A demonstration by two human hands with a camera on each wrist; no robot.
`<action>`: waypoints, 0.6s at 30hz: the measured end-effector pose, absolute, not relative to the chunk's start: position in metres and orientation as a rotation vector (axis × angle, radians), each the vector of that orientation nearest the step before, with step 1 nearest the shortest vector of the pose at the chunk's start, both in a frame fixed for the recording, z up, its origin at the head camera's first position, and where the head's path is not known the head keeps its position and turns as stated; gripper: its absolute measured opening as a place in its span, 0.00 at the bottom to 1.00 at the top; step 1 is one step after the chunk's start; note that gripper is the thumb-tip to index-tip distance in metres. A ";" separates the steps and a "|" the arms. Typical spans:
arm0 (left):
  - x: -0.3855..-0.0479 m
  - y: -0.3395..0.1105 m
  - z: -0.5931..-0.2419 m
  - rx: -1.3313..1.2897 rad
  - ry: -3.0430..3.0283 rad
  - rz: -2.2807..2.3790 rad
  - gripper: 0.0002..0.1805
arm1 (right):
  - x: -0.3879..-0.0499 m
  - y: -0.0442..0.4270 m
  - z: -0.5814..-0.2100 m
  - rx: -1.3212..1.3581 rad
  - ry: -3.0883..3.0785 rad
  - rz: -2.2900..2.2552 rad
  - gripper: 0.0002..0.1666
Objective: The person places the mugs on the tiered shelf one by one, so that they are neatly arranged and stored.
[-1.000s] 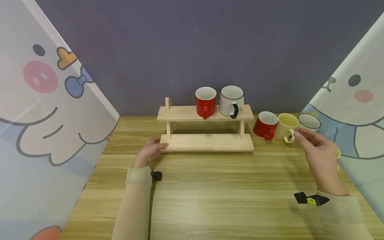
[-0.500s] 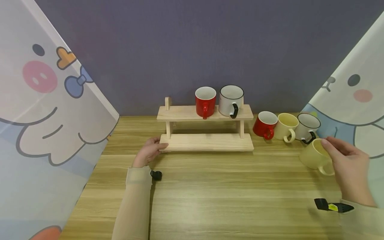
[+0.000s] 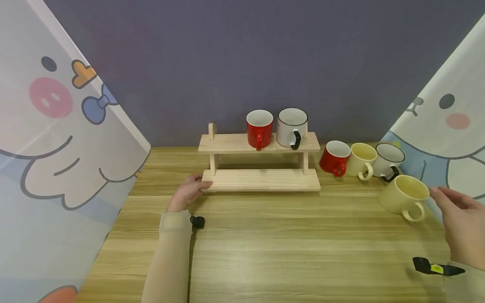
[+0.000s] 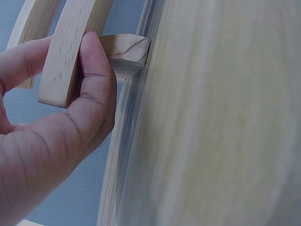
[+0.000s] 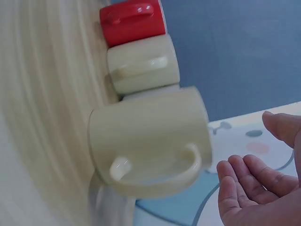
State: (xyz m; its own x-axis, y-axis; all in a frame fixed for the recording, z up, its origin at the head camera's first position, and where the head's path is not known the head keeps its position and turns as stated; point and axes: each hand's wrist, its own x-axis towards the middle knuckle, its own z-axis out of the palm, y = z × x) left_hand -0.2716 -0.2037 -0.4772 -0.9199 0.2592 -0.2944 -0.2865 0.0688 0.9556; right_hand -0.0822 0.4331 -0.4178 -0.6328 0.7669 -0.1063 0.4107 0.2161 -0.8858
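Observation:
My left hand (image 3: 186, 192) pinches the left end of the lower board of a two-tier wooden shelf (image 3: 261, 180). In the left wrist view its thumb and fingers (image 4: 95, 89) lie on opposite faces of that board. At the far right, my right hand (image 3: 464, 225) is just beside the front pale yellow mug (image 3: 399, 200). Its fingers are loosely bent, with the thumb apart from them, and hold nothing; the right wrist view shows a gap to the mug (image 5: 150, 132). That mug stands upright on the table, handle toward the front right.
A red mug (image 3: 257, 134) and a white black-rimmed mug (image 3: 289, 134) stand on the upper board. Right of the shelf, another red mug (image 3: 330, 162), a yellow mug (image 3: 355, 165) and a white mug (image 3: 382, 167) form a row. Patterned panels flank the table (image 3: 288, 248).
My right hand has moved right and nearer from beside the row of mugs, uncovering the white mug's handle and the front yellow mug. My left hand has stayed on the shelf.

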 end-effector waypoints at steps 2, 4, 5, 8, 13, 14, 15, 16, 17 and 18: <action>-0.272 -0.204 -0.477 -0.029 1.970 1.902 0.32 | -0.080 0.439 -0.423 -1.082 -2.148 1.419 0.42; -0.272 -0.203 -0.476 -0.042 1.976 1.899 0.32 | -0.078 0.443 -0.429 -1.065 -2.169 1.426 0.36; -0.271 -0.203 -0.476 -0.047 1.979 1.896 0.32 | -0.077 0.446 -0.432 -1.047 -2.183 1.423 0.31; -0.271 -0.203 -0.475 -0.055 1.992 1.886 0.31 | -0.076 0.451 -0.442 -0.975 -2.171 1.460 0.11; -0.271 -0.203 -0.476 -0.046 1.981 1.899 0.30 | -0.076 0.458 -0.451 -0.911 -2.238 1.464 0.11; -0.271 -0.203 -0.476 -0.047 1.974 1.907 0.30 | -0.076 0.459 -0.452 -0.923 -2.283 1.430 0.19; -0.271 -0.203 -0.476 -0.048 1.967 1.915 0.30 | -0.076 0.460 -0.453 -0.936 -2.326 1.395 0.28; -0.271 -0.203 -0.476 -0.051 1.961 1.922 0.30 | -0.076 0.461 -0.453 -0.951 -2.364 1.361 0.37; -0.271 -0.203 -0.476 -0.048 1.961 1.922 0.30 | -0.075 0.461 -0.454 -0.960 -2.396 1.340 0.44; -0.271 -0.203 -0.476 -0.045 1.963 1.922 0.30 | -0.075 0.462 -0.454 -0.959 -2.416 1.335 0.50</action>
